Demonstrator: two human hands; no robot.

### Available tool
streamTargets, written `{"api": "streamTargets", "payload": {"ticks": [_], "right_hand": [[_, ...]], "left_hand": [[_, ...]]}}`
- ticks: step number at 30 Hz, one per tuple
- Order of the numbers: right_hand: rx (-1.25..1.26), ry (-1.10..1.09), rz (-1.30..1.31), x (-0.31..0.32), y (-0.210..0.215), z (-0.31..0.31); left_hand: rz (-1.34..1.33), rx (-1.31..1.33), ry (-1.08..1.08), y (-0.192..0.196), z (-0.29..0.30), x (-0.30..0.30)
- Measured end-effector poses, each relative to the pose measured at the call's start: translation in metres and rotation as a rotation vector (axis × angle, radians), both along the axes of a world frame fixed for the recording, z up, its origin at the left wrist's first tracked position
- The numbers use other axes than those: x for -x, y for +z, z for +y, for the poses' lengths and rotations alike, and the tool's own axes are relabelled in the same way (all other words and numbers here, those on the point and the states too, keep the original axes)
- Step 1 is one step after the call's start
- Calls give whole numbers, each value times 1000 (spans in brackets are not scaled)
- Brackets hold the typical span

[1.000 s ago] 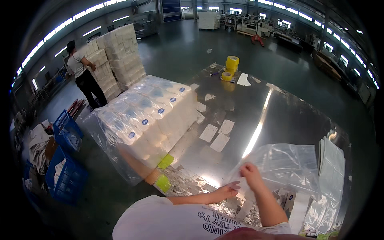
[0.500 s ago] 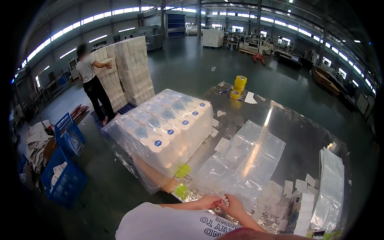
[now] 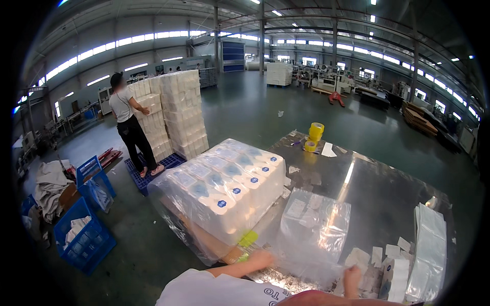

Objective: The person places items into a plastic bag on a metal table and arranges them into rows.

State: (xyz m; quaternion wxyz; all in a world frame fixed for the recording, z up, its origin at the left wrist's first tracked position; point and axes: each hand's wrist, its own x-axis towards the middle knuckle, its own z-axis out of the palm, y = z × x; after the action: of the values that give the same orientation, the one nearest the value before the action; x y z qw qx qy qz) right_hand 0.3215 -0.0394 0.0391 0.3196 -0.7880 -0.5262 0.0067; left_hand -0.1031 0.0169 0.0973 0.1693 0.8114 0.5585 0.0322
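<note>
My left hand (image 3: 261, 259) and my right hand (image 3: 351, 277) are apart at the table's near edge, each closed on one side of the mouth of a clear plastic bag (image 3: 314, 229). The bag stretches between them and lies away from me over the metal table. Left of it stands a block of white paper rolls (image 3: 232, 191) with blue round marks, wrapped in clear film whose loose end hangs toward my left forearm. Near my right hand stand white rolls (image 3: 396, 280) and a stack of folded clear bags (image 3: 427, 250).
Yellow tape rolls (image 3: 314, 136) stand at the table's far corner. White paper scraps (image 3: 377, 255) lie on the right. On the floor at left are blue crates (image 3: 84, 237). A person (image 3: 130, 120) stands by a tall stack of wrapped rolls (image 3: 182, 115) on a blue pallet.
My hands were close together at the bag's near edge; now they have spread apart, pulling its mouth wide. The view has tilted up slightly.
</note>
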Motion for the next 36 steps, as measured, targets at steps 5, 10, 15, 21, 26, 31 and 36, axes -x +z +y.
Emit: {"api": "streamTargets", "payload": {"ticks": [5,10,15,21,26,31,36], "right_hand": [[-296,-528,554,-185,-62,-41],[-409,-635,1230,-176,-64,-51],[-626,-416,1741,-185,-78,-19],[-508,-112,1634,-144,-4,0],[-706,-223,1408,-128,38,19],[-466,-9,1277,-49,142,0],[-139,425,1133,60,190,-6]], "left_hand": [[-882,258,859,-31,35,83],[-1891,606,1058,-63,45,65],[-1984,834,869,-91,70,86],[-1749,742,1026,-63,62,89],[-1278,400,844,-109,66,109],[-209,-194,425,0,19,29],[-363,-479,-159,39,2,-79]]}}
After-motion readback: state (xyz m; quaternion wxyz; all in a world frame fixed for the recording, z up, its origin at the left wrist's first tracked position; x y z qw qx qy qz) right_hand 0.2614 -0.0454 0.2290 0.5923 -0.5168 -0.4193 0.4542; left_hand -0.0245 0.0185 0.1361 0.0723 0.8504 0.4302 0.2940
